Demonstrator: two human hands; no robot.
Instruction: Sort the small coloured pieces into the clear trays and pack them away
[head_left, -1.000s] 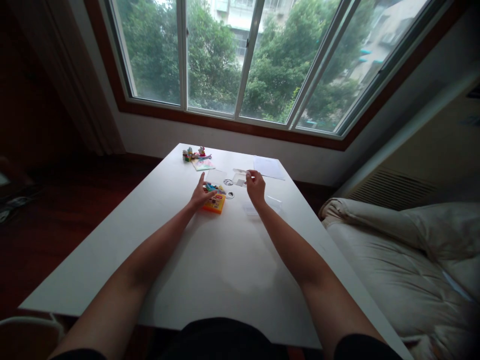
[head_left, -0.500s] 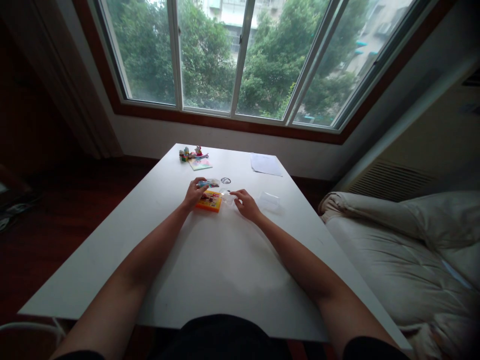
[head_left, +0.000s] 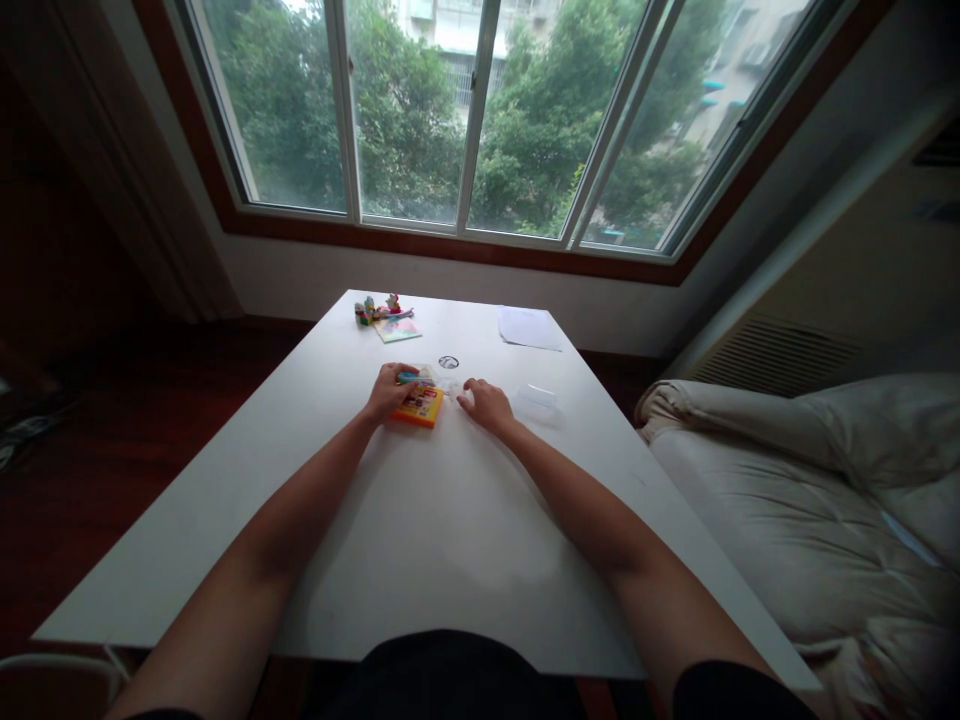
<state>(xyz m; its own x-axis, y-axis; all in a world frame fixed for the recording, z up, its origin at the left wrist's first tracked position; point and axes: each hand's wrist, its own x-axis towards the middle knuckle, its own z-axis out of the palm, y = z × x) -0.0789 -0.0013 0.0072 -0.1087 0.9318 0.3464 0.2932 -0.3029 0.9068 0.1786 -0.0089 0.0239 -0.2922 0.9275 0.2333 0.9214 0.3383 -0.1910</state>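
My left hand (head_left: 390, 391) is closed on a small clear packet (head_left: 424, 376) with something blue in it. The hand and packet are over the left part of a flat yellow-orange box (head_left: 420, 406) with a printed top. My right hand (head_left: 486, 402) rests to the right of the box, its fingers curved and apart. At its fingertips lies a clear plastic piece (head_left: 451, 388); its exact shape is hard to make out. A small round black-and-white item (head_left: 448, 362) lies flat just beyond both hands.
All this is on a white table (head_left: 442, 540). A clear plastic tray (head_left: 538, 398) sits right of my right hand. Farther back are small colourful figures (head_left: 366, 312), a coloured card (head_left: 398, 329) and white paper sheets (head_left: 528, 328). A pale sofa (head_left: 757, 490) stands to the right.
My left hand has lowered the packet closer to the box. My right fingers have drawn back from the clear plastic piece and curled. The view has shifted slightly.
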